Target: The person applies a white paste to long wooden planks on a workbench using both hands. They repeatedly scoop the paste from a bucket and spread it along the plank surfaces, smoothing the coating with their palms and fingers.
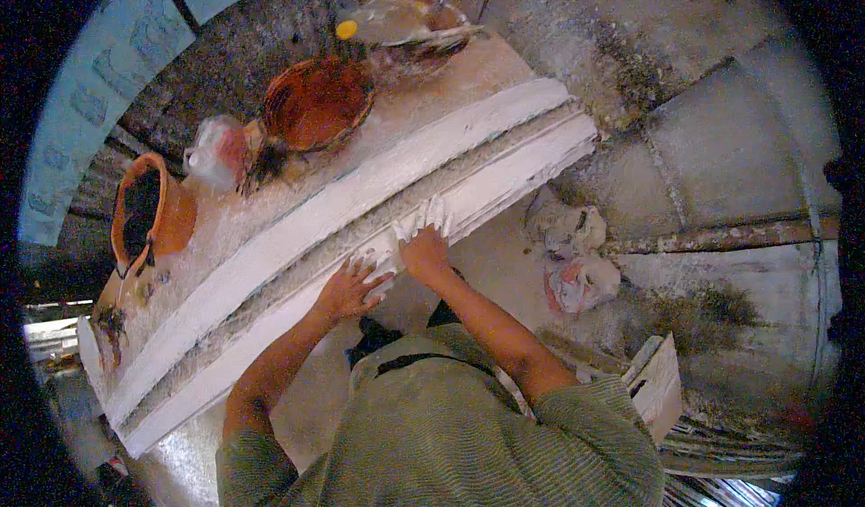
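Two long whitish bands run diagonally across the worktop, a near band and a far band, with a rough grey-brown gap between them. My left hand rests at the edge of the near band, its fingers spread and coated in white. Just to its right, my right hand lies on the same band with its white-coated fingers stretched out. White matter on the fingers blends with the band, so the fingertips are hard to make out. I see no separate object in either hand.
Along the worktop's far side stand an orange-rimmed pot, a cloudy plastic container, a reddish-brown basket and a large shallow vessel. Crumpled bags lie on the floor to the right. A pale box stands near my right elbow.
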{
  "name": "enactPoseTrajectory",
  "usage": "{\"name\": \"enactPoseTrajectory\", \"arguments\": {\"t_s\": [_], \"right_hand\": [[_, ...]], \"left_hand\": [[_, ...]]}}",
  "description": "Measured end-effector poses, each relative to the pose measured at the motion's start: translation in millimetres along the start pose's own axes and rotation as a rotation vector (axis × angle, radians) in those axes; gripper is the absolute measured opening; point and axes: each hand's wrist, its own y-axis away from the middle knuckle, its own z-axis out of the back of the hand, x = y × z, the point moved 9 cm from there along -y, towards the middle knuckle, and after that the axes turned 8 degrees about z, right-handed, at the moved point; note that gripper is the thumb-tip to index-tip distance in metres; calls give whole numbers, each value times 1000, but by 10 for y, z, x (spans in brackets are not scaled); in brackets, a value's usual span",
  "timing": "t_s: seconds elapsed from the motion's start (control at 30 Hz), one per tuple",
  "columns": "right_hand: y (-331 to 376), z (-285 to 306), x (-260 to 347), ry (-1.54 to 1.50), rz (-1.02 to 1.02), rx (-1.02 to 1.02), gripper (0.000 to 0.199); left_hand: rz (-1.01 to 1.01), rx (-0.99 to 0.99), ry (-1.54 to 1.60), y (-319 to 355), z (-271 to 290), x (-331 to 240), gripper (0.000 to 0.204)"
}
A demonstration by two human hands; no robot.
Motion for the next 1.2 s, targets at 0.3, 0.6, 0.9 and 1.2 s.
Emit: {"name": "enactPoseTrajectory", "arguments": {"t_s": [0.3,0.6,0.9,1.2], "right_hand": [[-1234,1448,-2135,141,-199,-111,65],[-2397,2768,-4335,422,-85,-78,55],[-2415,2825,-4724,417,64,-165,48],[-1674,1018,-3124,361,409,281,56]], "left_hand": [[-74,-107,-45,-1825,235,-669,61],[-58,-18,55,-3611,545,-1338,60],[72,-71,245,-4044,498,-1330,65],[402,-122,331,-2751,545,-943,70]]}}
